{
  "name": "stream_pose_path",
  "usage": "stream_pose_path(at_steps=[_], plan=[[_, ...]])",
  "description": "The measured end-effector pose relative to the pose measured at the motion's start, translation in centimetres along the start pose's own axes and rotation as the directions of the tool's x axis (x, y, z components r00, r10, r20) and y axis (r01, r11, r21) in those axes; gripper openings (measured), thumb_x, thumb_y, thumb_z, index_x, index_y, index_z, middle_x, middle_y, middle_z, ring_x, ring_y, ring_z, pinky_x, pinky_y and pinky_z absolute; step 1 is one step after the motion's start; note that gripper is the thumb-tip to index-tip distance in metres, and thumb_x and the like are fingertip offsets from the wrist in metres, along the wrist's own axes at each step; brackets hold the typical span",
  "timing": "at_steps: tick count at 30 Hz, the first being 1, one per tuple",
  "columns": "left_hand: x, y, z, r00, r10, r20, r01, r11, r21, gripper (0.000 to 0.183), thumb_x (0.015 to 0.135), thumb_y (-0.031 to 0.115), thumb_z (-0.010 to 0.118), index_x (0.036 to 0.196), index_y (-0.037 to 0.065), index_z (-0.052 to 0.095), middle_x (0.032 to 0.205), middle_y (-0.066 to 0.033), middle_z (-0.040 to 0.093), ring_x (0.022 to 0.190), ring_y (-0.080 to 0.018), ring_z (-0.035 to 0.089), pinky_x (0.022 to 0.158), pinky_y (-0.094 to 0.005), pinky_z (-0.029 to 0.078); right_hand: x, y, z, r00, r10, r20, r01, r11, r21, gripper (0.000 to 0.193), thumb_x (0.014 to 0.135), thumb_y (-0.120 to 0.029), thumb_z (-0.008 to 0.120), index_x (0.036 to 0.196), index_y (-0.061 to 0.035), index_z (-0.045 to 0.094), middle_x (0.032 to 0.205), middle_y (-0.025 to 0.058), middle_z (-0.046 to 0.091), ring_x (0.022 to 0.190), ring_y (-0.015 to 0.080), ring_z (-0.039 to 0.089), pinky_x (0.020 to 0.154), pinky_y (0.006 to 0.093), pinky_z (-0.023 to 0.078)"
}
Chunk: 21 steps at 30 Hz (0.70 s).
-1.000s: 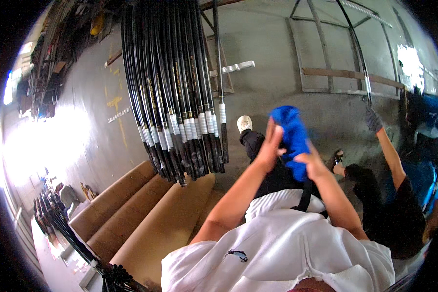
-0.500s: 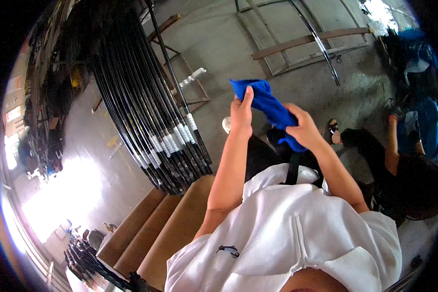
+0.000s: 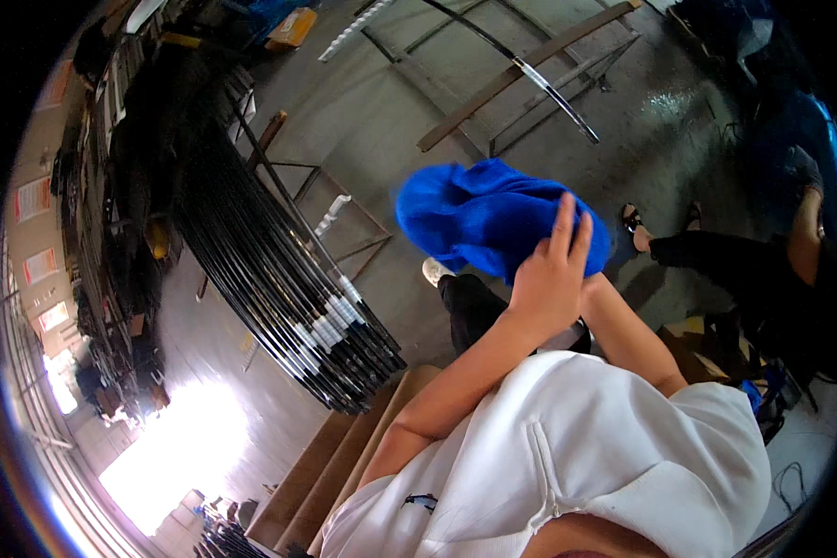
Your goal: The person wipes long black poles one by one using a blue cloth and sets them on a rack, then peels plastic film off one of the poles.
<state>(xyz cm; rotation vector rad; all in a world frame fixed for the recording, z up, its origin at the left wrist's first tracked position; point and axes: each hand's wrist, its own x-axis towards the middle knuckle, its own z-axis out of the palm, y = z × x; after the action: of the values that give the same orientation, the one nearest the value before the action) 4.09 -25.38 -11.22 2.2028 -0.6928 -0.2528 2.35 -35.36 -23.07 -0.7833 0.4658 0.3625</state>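
A bright blue cloth (image 3: 493,209), spread wide and folded over itself, hangs in front of my body. My left hand (image 3: 551,284) crosses over to its right end. Two fingers of that hand are stretched out flat on the cloth; the others are tucked from sight. Behind it, my right hand (image 3: 592,286) reaches up to the same end of the cloth. Only its wrist edge shows, and its fingers are hidden by the cloth and my left hand.
Left of me lies a row of long black poles (image 3: 279,288) with white-wrapped ends. Brown padded boards (image 3: 344,465) lie below them. A metal frame with a wooden bar (image 3: 530,74) stands ahead. At the right is another person (image 3: 753,279) in black.
The bunched blue cloth has opened out wider. My left hand has moved from its left end across to the right end, over my right hand. My view has turned somewhat.
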Motion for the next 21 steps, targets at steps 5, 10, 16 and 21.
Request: stream_pose_path(at_steps=[5, 10, 16, 21], plan=[[2.4, -2.3, 1.6, 0.985, 0.170, -0.025, -0.165, 0.898, -0.408, 0.021, 0.080, 0.012, 0.061, 0.098, 0.003, 0.063, 0.103, -0.0142, 0.063, 0.077, -0.0264, 0.063, 0.070, -0.0329, 0.051, -1.8, -4.2, -5.3, 0.961, -0.259, -0.094, 0.207, 0.903, -0.376, 0.035, 0.091, -0.025, 0.047, 0.123, -0.0101, 0.047, 0.115, 0.0102, 0.055, 0.103, 0.0247, 0.054, 0.094, 0.0353, 0.040], [13.6, -13.2, 7.8, 0.853, -0.481, 0.201, 0.403, 0.365, -0.839, 0.024, 0.090, 0.022, 0.053, 0.102, 0.001, 0.056, 0.101, -0.0056, 0.062, 0.084, -0.0100, 0.056, 0.075, -0.0244, 0.044, -5.9, -5.4, -11.3, 0.882, -0.148, -0.448, 0.283, 0.926, 0.251, 0.040, 0.090, -0.029, 0.050, 0.125, -0.0105, 0.047, 0.117, 0.0092, 0.055, 0.105, 0.0252, 0.053, 0.095, 0.0375, 0.040], [24.9, -25.2, 22.2, 0.513, -0.688, 0.514, 0.770, 0.103, -0.630, 0.083, 0.069, 0.048, 0.073, 0.129, 0.001, 0.039, 0.131, -0.0181, 0.042, 0.120, -0.0284, 0.041, 0.100, -0.0460, 0.028, -10.6, -2.9, -15.7, 0.765, -0.128, -0.631, 0.408, 0.854, 0.322, 0.043, 0.089, -0.033, 0.050, 0.126, -0.0110, 0.045, 0.119, 0.0088, 0.054, 0.109, 0.0260, 0.051, 0.097, 0.0394, 0.038], [27.7, -25.7, 32.1, 0.596, -0.461, 0.657, 0.719, -0.056, -0.692, 0.045, 0.071, 0.042, 0.074, 0.091, 0.010, 0.051, 0.097, -0.0109, 0.057, 0.108, -0.0277, 0.052, 0.093, -0.0511, 0.033, -12.0, -1.6, -17.0, 0.732, -0.114, -0.672, 0.442, 0.830, 0.341, 0.046, 0.089, -0.036, 0.051, 0.127, -0.0114, 0.044, 0.121, 0.0085, 0.053, 0.111, 0.0267, 0.049, 0.098, 0.0410, 0.037]])
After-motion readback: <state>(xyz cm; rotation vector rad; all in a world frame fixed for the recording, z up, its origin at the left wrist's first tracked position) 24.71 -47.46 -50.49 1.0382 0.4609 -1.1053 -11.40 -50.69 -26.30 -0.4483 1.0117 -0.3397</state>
